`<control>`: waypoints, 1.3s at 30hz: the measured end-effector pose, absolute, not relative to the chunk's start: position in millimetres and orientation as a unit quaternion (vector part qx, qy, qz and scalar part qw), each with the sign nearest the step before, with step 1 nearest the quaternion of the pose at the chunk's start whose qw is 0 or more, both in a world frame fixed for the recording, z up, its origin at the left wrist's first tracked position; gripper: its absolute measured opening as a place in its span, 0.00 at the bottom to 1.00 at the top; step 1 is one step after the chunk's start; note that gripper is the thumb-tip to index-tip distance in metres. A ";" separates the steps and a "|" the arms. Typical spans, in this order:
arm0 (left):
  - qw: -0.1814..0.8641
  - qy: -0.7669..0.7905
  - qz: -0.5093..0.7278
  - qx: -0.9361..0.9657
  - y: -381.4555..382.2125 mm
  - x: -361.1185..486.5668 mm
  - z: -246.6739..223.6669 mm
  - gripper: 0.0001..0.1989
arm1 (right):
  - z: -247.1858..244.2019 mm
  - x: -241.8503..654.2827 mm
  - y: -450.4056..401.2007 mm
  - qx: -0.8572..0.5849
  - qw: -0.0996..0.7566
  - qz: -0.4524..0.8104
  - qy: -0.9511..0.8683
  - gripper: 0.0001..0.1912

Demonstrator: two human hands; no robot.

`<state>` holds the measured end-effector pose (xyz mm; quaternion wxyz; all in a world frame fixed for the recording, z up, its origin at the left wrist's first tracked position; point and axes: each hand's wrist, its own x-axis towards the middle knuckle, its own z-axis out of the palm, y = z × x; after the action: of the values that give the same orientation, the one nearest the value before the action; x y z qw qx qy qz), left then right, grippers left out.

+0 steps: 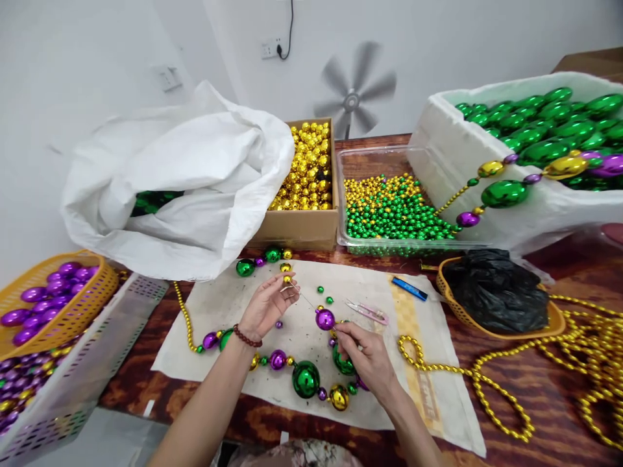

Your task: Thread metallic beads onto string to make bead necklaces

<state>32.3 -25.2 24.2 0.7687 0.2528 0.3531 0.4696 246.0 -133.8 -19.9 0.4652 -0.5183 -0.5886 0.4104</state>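
Two pinches, left fingers (275, 283) on thin strand (307, 301), right fingers (346, 332) on purple bead (324, 318)

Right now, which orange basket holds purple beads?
The left basket at the picture's edge, piled with purple beads; the right basket holds a black plastic bag instead.

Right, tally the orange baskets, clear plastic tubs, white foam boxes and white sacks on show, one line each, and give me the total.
Orange baskets: 2
Clear plastic tub: 1
White foam box: 1
White sack: 1
Total: 5
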 end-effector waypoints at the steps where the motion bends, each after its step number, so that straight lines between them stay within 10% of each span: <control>1: 0.773 0.347 0.472 0.243 -26.3 32.5 25.2 0.12 | -19.8 245.8 -133.6 -0.516 0.466 0.408 -0.592 0.13; 39: 0.440 0.423 0.474 0.634 -74.7 57.2 72.8 0.08 | 11.4 238.6 -95.9 -0.465 0.361 0.405 -0.700 0.09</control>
<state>57.2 -74.7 72.8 0.4401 0.6342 0.4233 0.4743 238.6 -95.9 11.4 0.3609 -0.4647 -0.6998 0.4051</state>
